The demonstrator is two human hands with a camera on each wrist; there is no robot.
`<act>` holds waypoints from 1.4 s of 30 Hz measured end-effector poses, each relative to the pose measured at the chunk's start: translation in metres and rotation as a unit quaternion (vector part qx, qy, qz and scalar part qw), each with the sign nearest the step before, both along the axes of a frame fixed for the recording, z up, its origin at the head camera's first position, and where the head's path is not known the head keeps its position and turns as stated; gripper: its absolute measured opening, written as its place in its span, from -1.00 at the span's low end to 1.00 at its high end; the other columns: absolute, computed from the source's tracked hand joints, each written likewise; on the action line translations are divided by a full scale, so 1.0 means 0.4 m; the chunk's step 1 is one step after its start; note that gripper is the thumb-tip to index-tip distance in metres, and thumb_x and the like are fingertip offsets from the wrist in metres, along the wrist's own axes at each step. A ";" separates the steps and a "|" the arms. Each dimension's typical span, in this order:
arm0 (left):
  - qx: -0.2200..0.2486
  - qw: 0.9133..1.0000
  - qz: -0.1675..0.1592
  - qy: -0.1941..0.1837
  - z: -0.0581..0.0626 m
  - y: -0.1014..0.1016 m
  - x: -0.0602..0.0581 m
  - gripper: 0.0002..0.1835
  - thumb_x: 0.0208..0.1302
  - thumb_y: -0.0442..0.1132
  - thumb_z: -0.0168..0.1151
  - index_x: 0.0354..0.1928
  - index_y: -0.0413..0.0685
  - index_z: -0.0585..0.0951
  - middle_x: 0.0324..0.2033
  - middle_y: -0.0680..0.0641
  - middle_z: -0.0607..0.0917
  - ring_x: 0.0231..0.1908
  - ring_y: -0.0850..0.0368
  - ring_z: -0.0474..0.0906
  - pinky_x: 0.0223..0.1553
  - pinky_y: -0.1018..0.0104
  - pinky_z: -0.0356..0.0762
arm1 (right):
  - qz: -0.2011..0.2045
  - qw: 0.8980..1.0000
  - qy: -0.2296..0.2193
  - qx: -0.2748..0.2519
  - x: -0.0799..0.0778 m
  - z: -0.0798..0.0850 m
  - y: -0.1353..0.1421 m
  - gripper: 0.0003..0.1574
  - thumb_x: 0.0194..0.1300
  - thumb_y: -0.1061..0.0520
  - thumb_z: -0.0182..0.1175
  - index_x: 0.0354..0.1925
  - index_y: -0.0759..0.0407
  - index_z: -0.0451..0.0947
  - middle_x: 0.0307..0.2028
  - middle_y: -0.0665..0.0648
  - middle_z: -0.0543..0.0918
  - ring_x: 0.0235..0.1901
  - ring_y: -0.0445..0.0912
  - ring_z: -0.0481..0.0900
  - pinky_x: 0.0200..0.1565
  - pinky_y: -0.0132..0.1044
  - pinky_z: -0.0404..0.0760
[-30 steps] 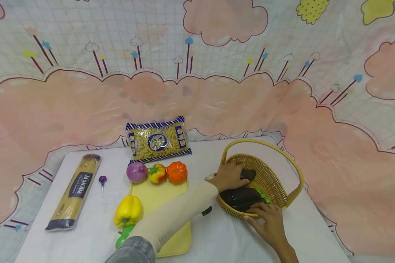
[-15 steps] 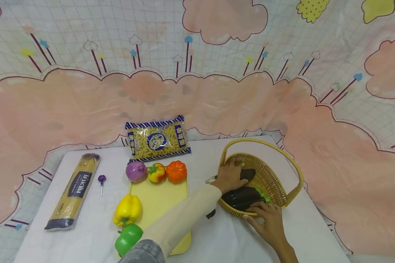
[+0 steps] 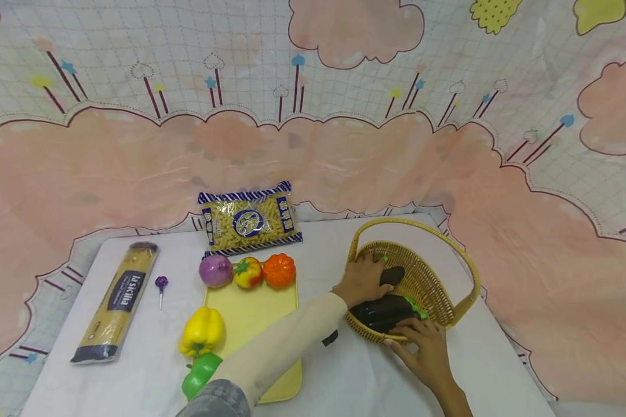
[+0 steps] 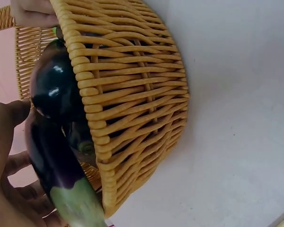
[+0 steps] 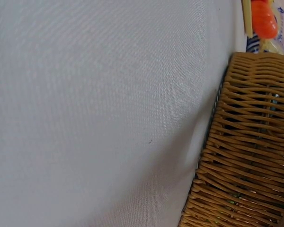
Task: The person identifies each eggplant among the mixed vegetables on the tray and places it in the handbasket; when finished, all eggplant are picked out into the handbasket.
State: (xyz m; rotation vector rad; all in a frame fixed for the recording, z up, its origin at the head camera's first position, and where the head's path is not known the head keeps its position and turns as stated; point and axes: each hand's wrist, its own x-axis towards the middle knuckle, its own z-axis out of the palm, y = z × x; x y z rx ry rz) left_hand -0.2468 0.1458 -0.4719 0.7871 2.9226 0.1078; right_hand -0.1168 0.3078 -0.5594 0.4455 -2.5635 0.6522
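A wicker basket (image 3: 429, 280) with an arched handle stands at the table's right, with dark eggplants (image 3: 381, 313) inside. My left hand (image 3: 364, 281) reaches into its left side. In the left wrist view, that hand's fingers curl about a slim eggplant (image 4: 54, 156), purple with a pale green end, lying across the basket's rim. A rounder dark eggplant (image 4: 56, 82) lies beside it. My right hand (image 3: 423, 352) grips the basket's near rim, fingers over the inside and thumb outside. The right wrist view shows mostly tablecloth and the basket's woven side (image 5: 255, 142).
Left of the basket is a yellow tray (image 3: 250, 307) with an onion (image 3: 216, 271), a red-yellow fruit (image 3: 248, 273) and an orange pumpkin (image 3: 279, 270). A yellow pepper (image 3: 202, 332) and green pepper (image 3: 200, 375) lie nearby. Pasta bags (image 3: 250, 223) and a lollipop (image 3: 161, 284) lie farther off.
My left forearm has shifted slightly. The pale eggplant end beside my left wrist has gone out of sight in the head view. My right hand stays on the rim.
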 end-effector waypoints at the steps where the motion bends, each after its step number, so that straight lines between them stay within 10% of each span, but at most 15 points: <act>1: 0.004 1.000 -0.004 0.000 0.002 -0.004 0.001 -0.29 0.30 0.32 0.11 0.39 0.16 0.39 0.17 -0.06 0.54 0.09 0.06 0.55 -0.07 0.15 0.62 | 0.001 1.000 0.000 0.000 0.000 0.000 0.000 -0.74 -0.10 -0.06 0.56 -0.38 -0.09 0.73 -0.27 -0.07 0.68 -0.26 -0.13 0.48 -0.02 -0.09 0.24; 20: 0.107 0.993 -0.038 -0.016 0.062 -0.192 0.056 -0.35 0.26 0.20 0.24 0.31 0.07 0.45 0.07 -0.12 0.57 -0.03 -0.03 0.56 0.00 0.00 0.51 | 0.011 1.000 0.016 -0.008 -0.009 -0.001 -0.001 -0.74 -0.11 -0.05 0.55 -0.39 -0.08 0.74 -0.29 -0.08 0.69 -0.28 -0.12 0.50 -0.05 -0.09 0.25; 32: 0.188 0.982 -0.004 -0.007 0.083 -0.424 0.139 -0.51 0.26 0.05 0.31 0.17 0.00 0.57 -0.06 -0.10 0.63 -0.13 -0.03 0.60 -0.09 0.06 0.60 | 0.008 1.000 0.017 -0.014 -0.003 0.001 -0.004 -0.74 -0.14 -0.01 0.57 -0.40 -0.08 0.73 -0.29 -0.06 0.68 -0.28 -0.08 0.53 -0.07 -0.06 0.23; 42: 0.274 0.957 0.093 0.014 0.059 -0.595 0.244 -0.59 0.25 -0.01 0.34 0.09 0.02 0.61 -0.03 -0.03 0.64 -0.04 -0.01 0.59 -0.02 -0.02 0.56 | 0.015 0.999 0.020 -0.021 -0.004 -0.005 -0.008 -0.72 -0.16 0.02 0.58 -0.39 -0.03 0.74 -0.30 -0.04 0.69 -0.27 -0.02 0.52 -0.09 -0.07 0.20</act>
